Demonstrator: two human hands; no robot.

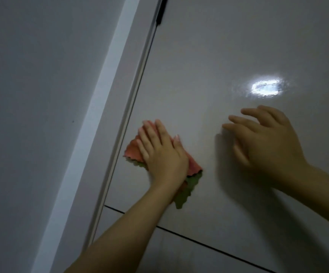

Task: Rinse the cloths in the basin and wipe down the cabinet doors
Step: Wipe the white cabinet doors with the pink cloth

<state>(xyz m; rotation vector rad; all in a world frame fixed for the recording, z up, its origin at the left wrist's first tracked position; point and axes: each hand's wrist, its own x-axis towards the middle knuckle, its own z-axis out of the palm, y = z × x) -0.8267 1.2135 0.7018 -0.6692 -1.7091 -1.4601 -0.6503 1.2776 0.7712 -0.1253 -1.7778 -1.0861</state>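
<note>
Head view: cloth pressed flat to the cabinet door

Head view takes in a pale grey cabinet door (228, 46) filling most of the frame, its left edge running diagonally from the top centre down to the lower left. A dark seam crosses the lower part of the frame, marking the door's bottom edge. A bright light reflection (266, 88) glares on the door in the upper right.

At centre left, the left hand (162, 154) lies flat, fingers straight and slightly spread, pressing an orange cloth (133, 149) against the door close to its left edge. A green cloth (184, 191) shows beneath the orange one, hanging out below the wrist with a scalloped edge.

At right of centre, the right hand (266, 140) holds nothing; its fingers are loosely bent and spread, tips pointing left toward the door. Whether the fingertips touch the surface cannot be told, as the hand is blurred. It sits well apart from the cloths.

A plain grey wall (31, 95) occupies the left side of the frame, with a lighter strip beside the door.
</note>
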